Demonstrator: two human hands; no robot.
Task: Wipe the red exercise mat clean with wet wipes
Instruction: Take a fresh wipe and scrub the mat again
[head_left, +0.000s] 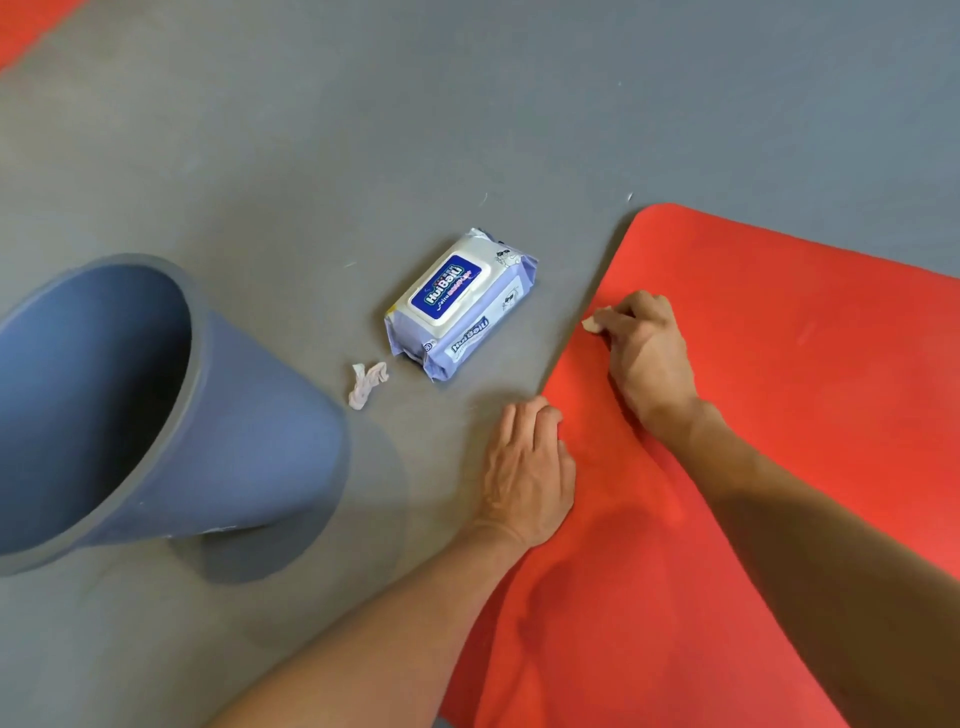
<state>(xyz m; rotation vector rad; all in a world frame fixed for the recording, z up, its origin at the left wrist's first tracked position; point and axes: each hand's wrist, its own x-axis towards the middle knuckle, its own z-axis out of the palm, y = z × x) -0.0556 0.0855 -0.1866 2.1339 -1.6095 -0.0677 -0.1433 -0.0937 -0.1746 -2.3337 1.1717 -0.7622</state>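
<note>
Right now the red exercise mat (753, 415) lies flat on the grey floor (363, 130), its rounded corner near the wipes pack (460, 306). The right hand (647, 353) pinches a small wet wipe (592, 325) at the mat's edge; the left hand (527, 467) rests flat, fingers relaxed, over that edge. A crumpled used wipe (366, 384) lies beside a blue bin (156, 405). The pack's lid label reads "HuiBaili"
</note>
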